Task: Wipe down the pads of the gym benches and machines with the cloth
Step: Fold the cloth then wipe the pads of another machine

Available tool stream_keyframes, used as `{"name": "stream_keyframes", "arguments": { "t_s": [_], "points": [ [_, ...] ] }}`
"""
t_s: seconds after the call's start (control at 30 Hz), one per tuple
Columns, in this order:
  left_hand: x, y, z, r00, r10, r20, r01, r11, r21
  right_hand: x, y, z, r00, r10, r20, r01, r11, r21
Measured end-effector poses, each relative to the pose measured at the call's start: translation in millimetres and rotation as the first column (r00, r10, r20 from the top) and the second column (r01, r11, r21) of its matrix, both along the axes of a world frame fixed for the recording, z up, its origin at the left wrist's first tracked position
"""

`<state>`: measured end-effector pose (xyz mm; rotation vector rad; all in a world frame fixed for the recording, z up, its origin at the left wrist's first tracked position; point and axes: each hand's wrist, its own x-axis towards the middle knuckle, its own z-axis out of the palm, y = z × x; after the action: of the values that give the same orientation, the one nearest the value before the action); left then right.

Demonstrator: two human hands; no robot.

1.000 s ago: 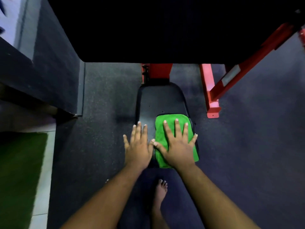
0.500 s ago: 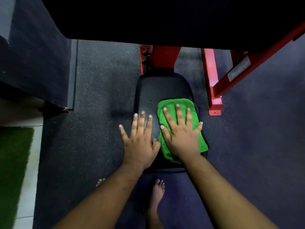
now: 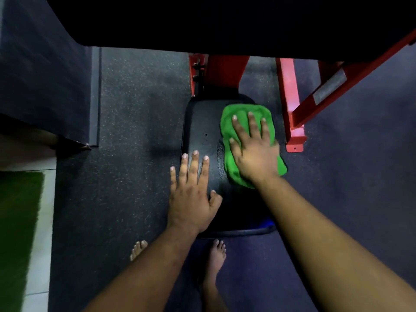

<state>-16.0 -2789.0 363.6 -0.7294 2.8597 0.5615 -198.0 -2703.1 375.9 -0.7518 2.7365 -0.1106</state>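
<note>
The right hand (image 3: 253, 152) lies flat w/ straight fingers on the green cloth (image 3: 245, 113), pressing it on the black seat pad (image 3: 202, 131). It presses and does not grasp. The cloth is on the right half of the pad, reaching up to approx. 1 o'clock near the far edge, and its lower corner hangs a little over the right edge. The left hand (image 3: 191, 194) is also flat and released, holding nothing; it rests on the left edge of the pad at approx. 8 o'clock, I think to steady the body.

Progress, as a judgement: this pad is in the middle of wiping. The right side seems covered; a slightly wet shine shows just left of the cloth. The left half and the near edge, where the left hand rests, are prob. not done yet. The big dark pad (image 3: 225, 19) at 12 o'clock and the other machines are left too.

Vs. the earlier frames: the cloth and right hand went further toward 12 o'clock along the right side, while the left hand stayed near the left edge.
</note>
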Motion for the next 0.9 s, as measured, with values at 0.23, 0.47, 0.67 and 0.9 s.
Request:
{"name": "stream_keyframes", "arguments": {
  "t_s": [0.23, 0.47, 0.67, 0.9],
  "points": [
    [1, 0, 0, 1.000, 0.001, -0.011, -0.001, 1.000, 0.009, 88, 70, 16, 0.999, 0.000, 0.040, -0.004, 0.995, 0.104],
    [1, 0, -1, 1.000, 0.003, -0.010, -0.003, 1.000, -0.002, -26, -22, 0, 0.997, -0.015, 0.077, 0.016, 1.000, -0.013],
    [0, 0, -1, 1.000, 0.002, -0.010, -0.002, 1.000, 0.003, 71, 58, 14, 0.999, 0.042, -0.005, -0.042, 0.998, 0.045],
    [1, 2, -1, 1.000, -0.003, 0.004, 0.003, 1.000, -0.010, 1, -3, 3, 0.998, -0.036, 0.047, 0.035, 0.999, 0.029]
  ]
}}
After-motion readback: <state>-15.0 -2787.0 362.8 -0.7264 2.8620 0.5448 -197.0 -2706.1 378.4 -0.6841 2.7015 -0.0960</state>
